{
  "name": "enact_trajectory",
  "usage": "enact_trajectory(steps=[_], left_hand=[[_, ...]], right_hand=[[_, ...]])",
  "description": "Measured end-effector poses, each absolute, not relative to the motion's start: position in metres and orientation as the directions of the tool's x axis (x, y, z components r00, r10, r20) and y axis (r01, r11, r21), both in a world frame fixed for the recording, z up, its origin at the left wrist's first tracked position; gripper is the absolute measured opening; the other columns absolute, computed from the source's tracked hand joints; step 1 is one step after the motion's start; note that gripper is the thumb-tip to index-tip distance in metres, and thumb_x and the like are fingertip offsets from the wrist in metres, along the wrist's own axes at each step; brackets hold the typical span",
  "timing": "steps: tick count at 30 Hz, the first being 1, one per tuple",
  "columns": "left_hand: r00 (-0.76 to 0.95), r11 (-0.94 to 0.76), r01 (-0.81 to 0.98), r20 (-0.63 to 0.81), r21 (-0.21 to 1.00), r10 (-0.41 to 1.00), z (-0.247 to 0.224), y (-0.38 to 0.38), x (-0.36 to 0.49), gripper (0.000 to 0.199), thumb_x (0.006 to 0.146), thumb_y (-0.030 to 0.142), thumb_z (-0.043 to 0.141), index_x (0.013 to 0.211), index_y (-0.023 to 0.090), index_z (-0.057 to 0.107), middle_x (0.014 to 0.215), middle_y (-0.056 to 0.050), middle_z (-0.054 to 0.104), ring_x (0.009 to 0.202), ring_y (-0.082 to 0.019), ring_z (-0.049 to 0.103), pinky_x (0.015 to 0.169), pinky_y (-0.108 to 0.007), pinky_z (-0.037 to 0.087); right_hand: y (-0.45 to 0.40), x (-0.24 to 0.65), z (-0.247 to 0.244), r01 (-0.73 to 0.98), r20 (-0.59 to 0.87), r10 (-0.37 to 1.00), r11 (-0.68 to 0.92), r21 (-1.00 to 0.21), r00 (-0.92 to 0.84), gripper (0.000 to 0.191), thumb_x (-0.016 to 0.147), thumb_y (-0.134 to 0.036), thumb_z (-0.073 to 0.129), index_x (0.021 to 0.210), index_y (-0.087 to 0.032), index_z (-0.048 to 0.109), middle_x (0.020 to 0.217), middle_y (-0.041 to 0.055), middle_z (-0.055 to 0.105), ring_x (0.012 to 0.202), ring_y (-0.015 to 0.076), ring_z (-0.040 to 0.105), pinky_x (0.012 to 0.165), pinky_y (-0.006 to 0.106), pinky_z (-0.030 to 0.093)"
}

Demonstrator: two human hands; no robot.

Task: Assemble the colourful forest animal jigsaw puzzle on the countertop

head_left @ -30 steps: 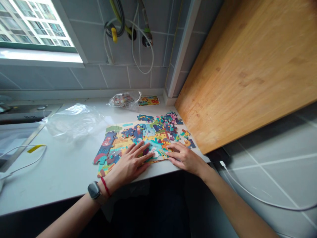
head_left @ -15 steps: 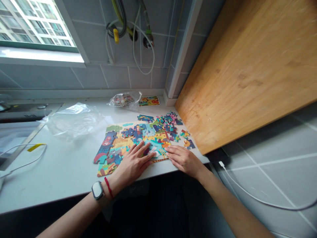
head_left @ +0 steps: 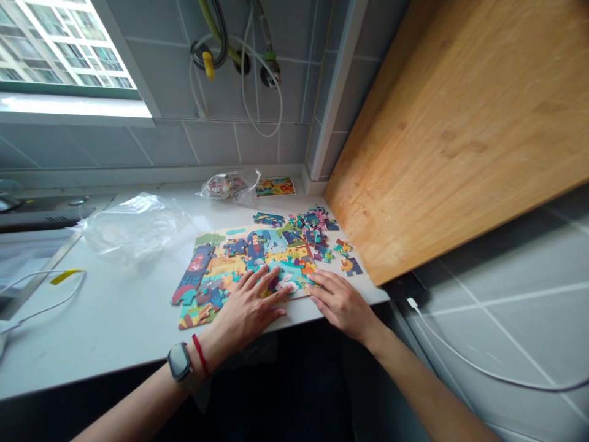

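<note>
Two hands seem to be steadying the puzzle (head_left: 225, 265) near the right front corner of the counter (head_left: 115, 313). Your left hand (head_left: 248, 307) lies spread, gripping nothing; your right hand (head_left: 343, 302) bends loosely at the puzzle's edge, hold unclear. Shifting either likely calls for light fingers.

Puzzle (head_left: 223, 265) Partly Covered

The left hand (head_left: 251, 307) hides a near section, while whatever lies beneath the right hand's (head_left: 339, 302) fingertips cannot be made out. Contents of the far clear bag (head_left: 229, 186) are blurred; the window (head_left: 69, 46), left, and wooden board (head_left: 460, 147), right, run out of frame.
</note>
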State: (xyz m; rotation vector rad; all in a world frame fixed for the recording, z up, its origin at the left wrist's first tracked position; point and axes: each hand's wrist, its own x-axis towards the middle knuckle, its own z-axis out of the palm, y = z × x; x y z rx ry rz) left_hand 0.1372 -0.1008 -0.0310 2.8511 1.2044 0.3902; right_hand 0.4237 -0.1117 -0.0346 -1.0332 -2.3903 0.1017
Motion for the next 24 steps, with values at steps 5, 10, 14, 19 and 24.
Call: enact_trajectory(steps=[5, 10, 14, 19, 24], left_hand=[[0.682, -0.713, 0.689, 0.219, 0.129, 0.698, -0.030, -0.101, 0.135, 0.046, 0.108, 0.041, 0.052, 0.153, 0.038, 0.054, 0.163, -0.008, 0.048, 0.148, -0.036, 0.047, 0.117, -0.057, 0.045], [0.656, -0.698, 0.697, 0.247, 0.164, 0.713, -0.029, -0.100, 0.138, 0.040, 0.108, 0.033, 0.051, 0.147, 0.033, 0.061, 0.160, -0.007, 0.053, 0.145, -0.034, 0.051, 0.115, -0.056, 0.048], [0.641, -0.688, 0.702, 0.257, 0.186, 0.723, -0.030, -0.100, 0.140, 0.040, 0.107, 0.033, 0.053, 0.145, 0.033, 0.063, 0.159, -0.007, 0.054, 0.145, -0.035, 0.051, 0.115, -0.058, 0.048], [0.641, -0.690, 0.698, 0.260, 0.194, 0.722, -0.035, -0.102, 0.137, 0.043, 0.107, 0.032, 0.053, 0.150, 0.033, 0.059, 0.162, -0.007, 0.050, 0.150, -0.035, 0.046, 0.119, -0.059, 0.045], [0.637, -0.700, 0.685, 0.301, 0.200, 0.710, -0.038, -0.108, 0.135, 0.044, 0.107, 0.028, 0.052, 0.150, 0.028, 0.058, 0.161, -0.008, 0.052, 0.153, -0.035, 0.042, 0.121, -0.060, 0.043]], right_hand=[[-0.106, 0.430, -0.037, 0.587, 0.454, 0.754, 0.656, -0.475, -0.475, 0.030, 0.104, -0.020, 0.058, 0.130, -0.024, 0.073, 0.132, 0.0094, 0.075, 0.129, 0.0260, 0.067, 0.109, 0.048, 0.058], [-0.103, 0.447, -0.037, 0.545, 0.389, 0.824, 0.564, -0.620, -0.411, 0.025, 0.101, -0.024, 0.067, 0.124, -0.025, 0.078, 0.134, 0.0101, 0.074, 0.124, 0.0248, 0.072, 0.108, 0.042, 0.060], [-0.100, 0.455, -0.039, 0.514, 0.403, 0.820, 0.570, -0.641, -0.407, 0.021, 0.100, -0.024, 0.067, 0.116, -0.026, 0.081, 0.126, 0.0083, 0.078, 0.117, 0.0239, 0.075, 0.105, 0.040, 0.062], [-0.098, 0.454, -0.039, 0.495, 0.443, 0.788, 0.614, -0.615, -0.427, 0.018, 0.099, -0.022, 0.067, 0.109, -0.025, 0.082, 0.124, 0.0094, 0.079, 0.116, 0.0246, 0.074, 0.103, 0.042, 0.062], [-0.099, 0.453, -0.038, 0.489, 0.447, 0.798, 0.602, -0.631, -0.405, 0.012, 0.095, -0.025, 0.074, 0.104, -0.023, 0.082, 0.123, 0.0111, 0.078, 0.114, 0.0253, 0.075, 0.100, 0.042, 0.063]])
